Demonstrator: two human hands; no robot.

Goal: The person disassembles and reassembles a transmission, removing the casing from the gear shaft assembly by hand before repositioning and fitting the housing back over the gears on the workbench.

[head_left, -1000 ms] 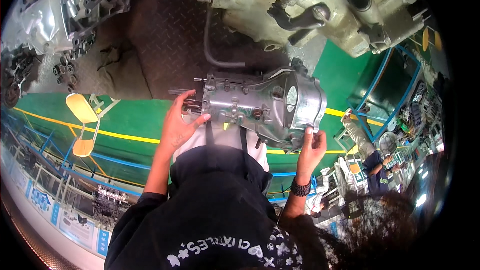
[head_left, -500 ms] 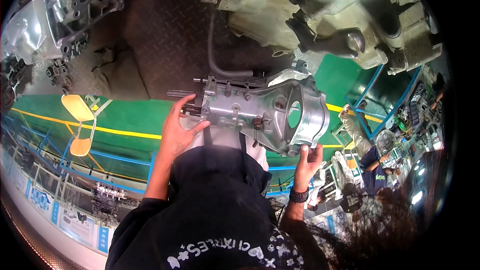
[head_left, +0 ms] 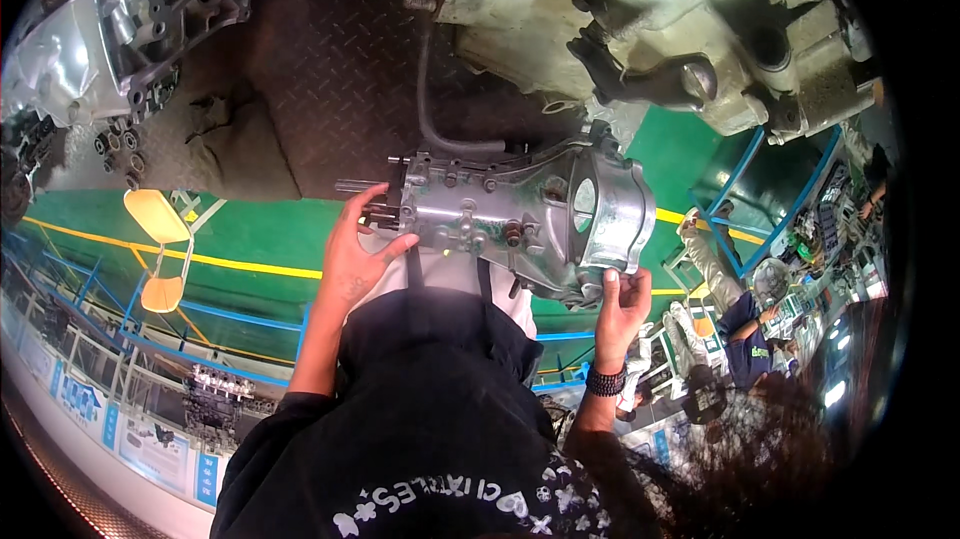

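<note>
A grey metal gearbox housing (head_left: 465, 201) lies crosswise in front of me at the bench edge, its wide bell end (head_left: 628, 214) to the right. Several thin shafts (head_left: 362, 186) stick out of its left end. My left hand (head_left: 352, 257) grips that left end, thumb below and fingers by the shafts; the fingertips are partly hidden. At the lower rim of the bell end, my right hand (head_left: 622, 307) pinches the flange, thumb on top and fingers curled beneath.
A dark tread-plate bench top (head_left: 330, 49) carries a large silver casing (head_left: 80, 49) at far left, a dark cloth (head_left: 245, 144) and a bent grey hose (head_left: 424, 79). A big pale metal casing (head_left: 540, 24) stands far right. Blue rails, a yellow chair (head_left: 155, 216) and people are beyond.
The housing has rolled slightly about its length, and its bell end has shifted a little. My right hand has moved slightly right and its grip has changed; my left hand is almost still.
</note>
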